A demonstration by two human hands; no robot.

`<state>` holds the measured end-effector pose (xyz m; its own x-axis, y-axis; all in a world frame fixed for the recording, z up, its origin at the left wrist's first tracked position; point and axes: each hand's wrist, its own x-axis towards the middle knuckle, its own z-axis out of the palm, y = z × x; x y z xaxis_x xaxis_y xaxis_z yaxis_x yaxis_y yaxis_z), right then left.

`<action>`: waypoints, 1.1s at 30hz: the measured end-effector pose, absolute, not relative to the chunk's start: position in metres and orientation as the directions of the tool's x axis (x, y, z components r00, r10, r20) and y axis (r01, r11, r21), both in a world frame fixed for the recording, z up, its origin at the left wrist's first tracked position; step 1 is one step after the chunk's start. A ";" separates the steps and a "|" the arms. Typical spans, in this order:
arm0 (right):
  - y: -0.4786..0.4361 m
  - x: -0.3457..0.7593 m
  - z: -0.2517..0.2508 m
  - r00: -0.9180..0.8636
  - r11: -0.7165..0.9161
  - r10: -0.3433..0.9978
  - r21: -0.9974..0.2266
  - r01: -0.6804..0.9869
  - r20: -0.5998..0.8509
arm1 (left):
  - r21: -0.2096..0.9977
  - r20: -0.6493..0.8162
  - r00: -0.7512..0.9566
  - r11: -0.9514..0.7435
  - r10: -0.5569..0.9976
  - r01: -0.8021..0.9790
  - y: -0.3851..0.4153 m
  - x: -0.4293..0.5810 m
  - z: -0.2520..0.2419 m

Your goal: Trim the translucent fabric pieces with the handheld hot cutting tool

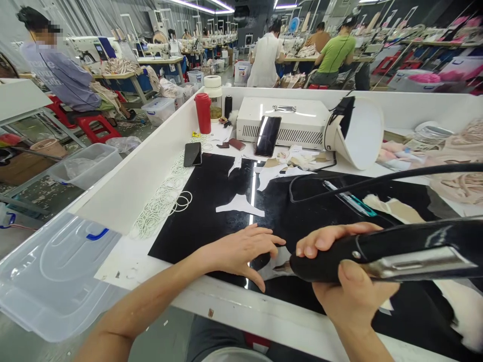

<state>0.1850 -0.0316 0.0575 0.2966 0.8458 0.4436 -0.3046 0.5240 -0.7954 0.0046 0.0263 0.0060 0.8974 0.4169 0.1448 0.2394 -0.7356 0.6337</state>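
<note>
My right hand [350, 271] is wrapped round a thick black hand tool [415, 251] with a long metal lever along its side. Its pointed metal tip [284, 268] is at a pale, thin cut piece [268, 271] on the black board [211, 186]. Over the left part of that piece hovers or rests my left hand [249, 251], palm down, fingers apart, holding nothing; contact is hard to tell. Just beyond it lies a white curved cut piece [240, 205]. The rear of the tool runs out of view at the right.
Tangled pale rings [154, 208], two phones [192, 154] [267, 136] and a red cup [203, 111] lie or stand left and back. Behind are a white vented box [283, 119] and a lamp shade [364, 133]. A black cable [377, 178] crosses above a cutter [350, 198]. People sit at sewing machines beyond.
</note>
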 end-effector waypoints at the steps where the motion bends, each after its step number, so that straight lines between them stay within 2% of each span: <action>1: -0.031 0.189 0.060 0.311 0.529 0.840 -0.799 -0.287 0.444 | 0.612 0.163 0.900 -0.757 0.404 0.229 0.027 0.003 0.007; 7: -0.023 0.217 0.065 0.398 0.540 0.810 -0.812 -0.221 0.430 | 0.484 0.202 0.890 -0.831 0.409 0.272 0.039 -0.011 0.011; 10: -0.022 0.222 0.064 0.419 0.551 0.797 -0.809 -0.206 0.436 | 0.392 0.238 0.837 -0.837 0.493 0.382 0.044 -0.018 0.012; 13: -0.021 0.220 0.061 0.420 0.557 0.794 -0.802 -0.216 0.439 | 0.287 0.337 0.716 -0.791 0.611 0.540 0.045 -0.015 0.010; 16: -0.021 0.215 0.057 0.411 0.563 0.796 -0.793 -0.233 0.444 | 0.361 0.384 0.635 -0.743 0.670 0.564 0.034 -0.001 0.006; 19: -0.021 0.211 0.053 0.396 0.571 0.794 -0.789 -0.227 0.461 | 0.511 0.303 0.666 -0.706 0.682 0.490 0.016 0.018 0.002; 21: -0.020 0.210 0.049 0.384 0.566 0.799 -0.794 -0.221 0.462 | 0.554 0.232 0.704 -0.686 0.671 0.472 0.004 0.028 0.001; 26: -0.018 0.208 0.040 0.363 0.544 0.818 -0.806 -0.234 0.447 | 0.561 0.117 0.745 -0.662 0.657 0.496 -0.007 0.035 0.003; 33: -0.019 0.209 0.038 0.362 0.556 0.810 -0.800 -0.225 0.462 | 0.556 0.074 0.756 -0.657 0.650 0.510 -0.006 0.031 0.007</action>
